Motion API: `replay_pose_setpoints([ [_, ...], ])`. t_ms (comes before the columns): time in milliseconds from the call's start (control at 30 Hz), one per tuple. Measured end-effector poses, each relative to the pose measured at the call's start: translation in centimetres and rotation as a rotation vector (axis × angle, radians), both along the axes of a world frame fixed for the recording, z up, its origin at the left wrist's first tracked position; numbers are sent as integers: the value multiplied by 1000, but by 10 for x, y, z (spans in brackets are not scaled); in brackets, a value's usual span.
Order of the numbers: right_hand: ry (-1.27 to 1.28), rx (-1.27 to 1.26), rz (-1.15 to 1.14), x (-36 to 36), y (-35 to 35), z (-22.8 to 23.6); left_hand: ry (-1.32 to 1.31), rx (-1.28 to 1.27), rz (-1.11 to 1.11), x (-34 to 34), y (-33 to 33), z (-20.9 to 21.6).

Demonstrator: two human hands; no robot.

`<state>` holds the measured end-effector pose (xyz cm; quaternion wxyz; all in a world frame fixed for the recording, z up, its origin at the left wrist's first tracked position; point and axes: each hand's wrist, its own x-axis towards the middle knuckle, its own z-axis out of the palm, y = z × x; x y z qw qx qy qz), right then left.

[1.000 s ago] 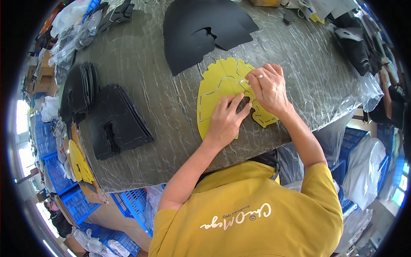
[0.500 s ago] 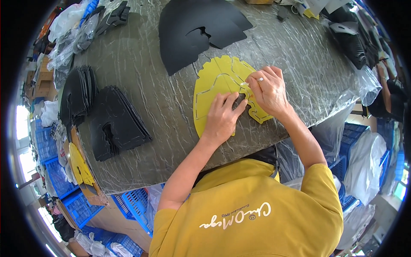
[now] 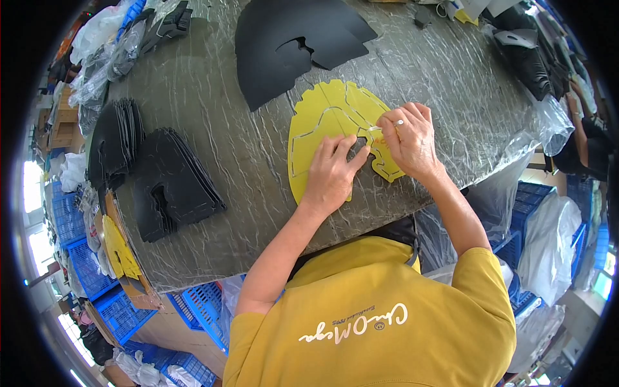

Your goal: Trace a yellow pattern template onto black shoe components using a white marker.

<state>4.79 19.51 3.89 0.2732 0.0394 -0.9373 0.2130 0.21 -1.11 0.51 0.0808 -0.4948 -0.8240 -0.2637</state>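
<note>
So the counter point(image 3: 216, 103) here is a dark grey-green top, all streaks and wrinkles, with clear plastic point(image 3: 554, 126) hanging off its right side. The yellow template point(image 3: 335, 126) lies near the front edge, roughly mid-counter. Left hand point(image 3: 329, 175) is on it, fingers spread; right hand point(image 3: 409, 138) is pinching a thin white pen-like tool point(image 3: 400, 122) over the template's right side. Just beyond sits a big black sheet point(image 3: 277, 71), and off to the left two stacks of black pieces, one fanned out point(image 3: 116, 142), the other lower point(image 3: 184, 177).

Room's pretty packed: blue crates point(image 3: 203, 306) under and around the counter, white plastic bags point(image 3: 545, 258) piled at right, bright windows point(image 3: 33, 187) down the left.
</note>
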Motion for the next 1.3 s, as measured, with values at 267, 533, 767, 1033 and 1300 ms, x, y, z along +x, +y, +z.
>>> replay_pose_setpoints([
  [267, 11, -16, 89, -3, -10, 6, -10, -9, -5, 0, -2, -1],
  [533, 23, -34, 12, 14, 1, 4, -8, 17, 25, 2, 1, 3],
  [767, -2, -37, -13, 24, 3, 0, -22, 35, 21, 1, 1, -1],
  [1033, -24, -26, -41, 30, -2, 3, -13, 17, 20, 0, -1, -1],
  [1300, -15, -19, 32, 36, -12, 10, 19, 2, 22, 0, 0, 0],
])
